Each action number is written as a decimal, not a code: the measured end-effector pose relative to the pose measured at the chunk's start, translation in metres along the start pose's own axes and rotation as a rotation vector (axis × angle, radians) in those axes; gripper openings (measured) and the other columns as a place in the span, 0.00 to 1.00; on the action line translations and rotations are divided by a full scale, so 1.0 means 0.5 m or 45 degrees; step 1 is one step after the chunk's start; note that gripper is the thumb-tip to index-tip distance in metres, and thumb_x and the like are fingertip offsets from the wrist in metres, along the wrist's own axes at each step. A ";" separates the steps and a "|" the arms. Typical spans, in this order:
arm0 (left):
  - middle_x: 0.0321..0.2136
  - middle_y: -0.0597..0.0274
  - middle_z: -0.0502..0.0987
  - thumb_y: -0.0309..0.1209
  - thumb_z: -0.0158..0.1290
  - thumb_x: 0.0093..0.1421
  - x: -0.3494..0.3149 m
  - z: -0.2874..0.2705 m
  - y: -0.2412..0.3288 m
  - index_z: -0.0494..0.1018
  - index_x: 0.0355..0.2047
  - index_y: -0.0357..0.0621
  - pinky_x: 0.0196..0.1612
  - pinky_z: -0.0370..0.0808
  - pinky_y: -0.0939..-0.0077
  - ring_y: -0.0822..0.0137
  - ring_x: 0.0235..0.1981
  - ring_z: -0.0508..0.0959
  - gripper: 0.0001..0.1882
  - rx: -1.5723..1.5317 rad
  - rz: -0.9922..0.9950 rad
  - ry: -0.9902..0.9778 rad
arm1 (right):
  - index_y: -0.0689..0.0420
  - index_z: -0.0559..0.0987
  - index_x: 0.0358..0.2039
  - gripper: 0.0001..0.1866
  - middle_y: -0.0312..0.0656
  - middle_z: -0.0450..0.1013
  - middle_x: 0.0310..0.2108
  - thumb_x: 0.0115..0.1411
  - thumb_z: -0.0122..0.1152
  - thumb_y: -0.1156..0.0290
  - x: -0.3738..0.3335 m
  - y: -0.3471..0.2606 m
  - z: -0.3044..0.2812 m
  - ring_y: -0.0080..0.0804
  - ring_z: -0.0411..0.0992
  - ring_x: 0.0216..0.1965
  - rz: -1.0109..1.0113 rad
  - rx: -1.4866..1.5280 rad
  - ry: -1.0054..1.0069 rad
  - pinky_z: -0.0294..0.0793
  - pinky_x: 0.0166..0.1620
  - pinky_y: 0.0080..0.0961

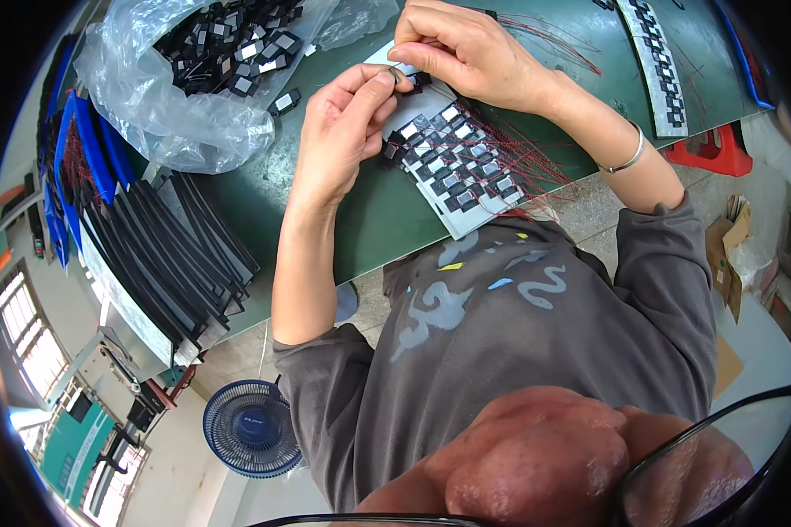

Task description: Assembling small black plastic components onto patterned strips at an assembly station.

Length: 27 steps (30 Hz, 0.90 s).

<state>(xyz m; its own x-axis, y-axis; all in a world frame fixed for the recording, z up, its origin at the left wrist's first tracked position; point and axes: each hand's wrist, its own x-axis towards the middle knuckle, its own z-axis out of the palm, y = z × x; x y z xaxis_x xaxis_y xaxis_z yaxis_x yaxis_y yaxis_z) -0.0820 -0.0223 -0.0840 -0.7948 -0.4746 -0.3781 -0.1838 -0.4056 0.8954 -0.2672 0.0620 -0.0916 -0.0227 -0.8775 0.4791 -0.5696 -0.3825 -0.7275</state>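
a small dark piece [395, 76] seems pinched in the left grip [344, 123]; for the right grip [470, 51], this cannot be told. the flat pale-grey board [466, 223] beneath both should be kept steady.

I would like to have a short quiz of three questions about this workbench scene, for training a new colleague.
1. What fills the crumpled clear plastic bag? (a) white paper; (b) small black parts; (c) blue trays.
2. True or false: the right hand belongs to the arm wearing a shiny silver metal bangle.
3. Fill in: many thin ____ wires spread out beside the flat, pale, rectangular strip nearest the hands.

Key: 1. b; 2. true; 3. red
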 end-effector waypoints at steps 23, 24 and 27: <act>0.29 0.62 0.78 0.33 0.57 0.60 -0.038 -0.104 0.013 0.81 0.36 0.44 0.34 0.74 0.70 0.64 0.32 0.77 0.08 2.048 0.875 0.802 | 0.61 0.77 0.33 0.04 0.31 0.64 0.29 0.63 0.59 0.74 0.003 -0.011 0.003 0.16 0.63 0.25 0.533 0.172 0.092 0.62 0.29 0.16; 0.30 0.62 0.76 0.33 0.57 0.59 -0.038 -0.117 0.005 0.81 0.36 0.45 0.34 0.75 0.67 0.61 0.34 0.77 0.08 2.184 0.817 0.791 | 0.61 0.77 0.33 0.04 0.31 0.64 0.29 0.63 0.59 0.74 0.001 -0.014 0.003 0.16 0.63 0.25 0.535 0.173 0.096 0.62 0.29 0.16; 0.29 0.62 0.76 0.32 0.57 0.59 -0.031 -0.131 0.003 0.80 0.36 0.44 0.33 0.75 0.67 0.61 0.34 0.77 0.07 2.357 0.816 0.752 | 0.60 0.76 0.35 0.05 0.31 0.65 0.28 0.65 0.57 0.72 -0.001 -0.002 0.006 0.14 0.63 0.24 0.392 0.198 0.121 0.63 0.28 0.14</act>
<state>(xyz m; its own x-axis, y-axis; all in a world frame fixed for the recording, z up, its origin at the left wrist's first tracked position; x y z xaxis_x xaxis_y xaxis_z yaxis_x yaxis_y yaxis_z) -0.0320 -0.0668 -0.0922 -0.7963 -0.4942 0.3487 -0.5607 0.8194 -0.1192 -0.2641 0.0618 -0.0923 -0.2548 -0.9303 0.2639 -0.3924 -0.1499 -0.9075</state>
